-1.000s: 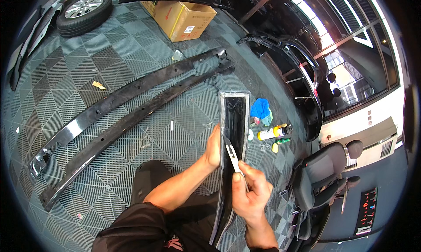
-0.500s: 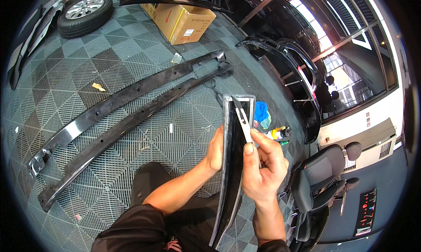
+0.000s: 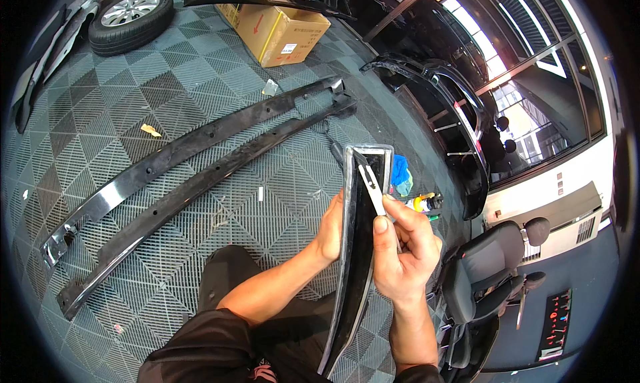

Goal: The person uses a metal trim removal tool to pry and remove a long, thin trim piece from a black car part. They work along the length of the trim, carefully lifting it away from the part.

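Observation:
A long black car trim piece [image 3: 357, 250] with a grey edging strip round its border stands up from my lap, its squared end at the top. My left hand [image 3: 331, 230] is closed on its left edge, the fingers partly hidden behind it. Between thumb and fingertips, my right hand [image 3: 407, 246] pinches a slim white utility knife [image 3: 372, 191] with a dark blade. The knife points up and left, its tip close to the inner left edge of the trim's top end; I cannot tell whether it touches.
Two long black panels [image 3: 220, 133] lie diagonally on the tiled floor [image 3: 233, 250]. Beyond them are a cardboard box [image 3: 283, 40] and a wheel [image 3: 131, 20]. At right are a blue cloth [image 3: 401, 172], a bottle [image 3: 424, 202], a black bumper [image 3: 433, 90] and black car seats [image 3: 487, 256].
The trim's top end has shifted slightly right. My right hand has moved a little right with it, and the knife tip now sits slightly lower against the trim's end.

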Motion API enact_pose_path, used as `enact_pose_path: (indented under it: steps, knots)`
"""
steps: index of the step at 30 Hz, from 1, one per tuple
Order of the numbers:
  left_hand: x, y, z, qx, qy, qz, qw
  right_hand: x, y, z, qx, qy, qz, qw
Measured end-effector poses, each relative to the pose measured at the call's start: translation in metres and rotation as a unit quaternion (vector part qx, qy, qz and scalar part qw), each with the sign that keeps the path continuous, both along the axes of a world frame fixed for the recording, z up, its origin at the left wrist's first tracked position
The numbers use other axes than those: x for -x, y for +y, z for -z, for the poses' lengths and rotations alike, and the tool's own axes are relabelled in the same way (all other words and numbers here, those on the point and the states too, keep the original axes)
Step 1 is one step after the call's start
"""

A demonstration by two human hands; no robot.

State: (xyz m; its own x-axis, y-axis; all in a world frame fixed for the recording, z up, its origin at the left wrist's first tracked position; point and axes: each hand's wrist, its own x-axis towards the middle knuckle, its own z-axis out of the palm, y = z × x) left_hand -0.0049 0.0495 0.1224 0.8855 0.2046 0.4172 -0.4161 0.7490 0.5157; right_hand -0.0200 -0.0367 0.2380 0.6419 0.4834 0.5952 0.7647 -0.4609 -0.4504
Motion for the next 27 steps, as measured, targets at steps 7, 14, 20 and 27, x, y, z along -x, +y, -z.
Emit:
enact_pose_path:
  steps: [7, 14, 20, 27]
  knots:
    - [0.001, 0.003, -0.005, -0.037, 0.005, -0.035, 0.999, -0.006, -0.001, -0.013, 0.033, 0.027, -0.009, 0.999]
    - [-0.001, 0.0, -0.005, -0.011, 0.018, -0.046, 0.999, -0.001, -0.001, -0.012, 0.051, 0.034, 0.002, 0.998]
    - [-0.001, 0.0, -0.005, -0.026, 0.024, -0.034, 0.999, 0.008, -0.003, -0.01, 0.07, 0.016, 0.018, 0.997]
    - [-0.02, -0.021, 0.031, 0.177, -0.118, 0.055, 0.975, 0.008, -0.011, 0.0, 0.058, -0.022, -0.014, 0.998]
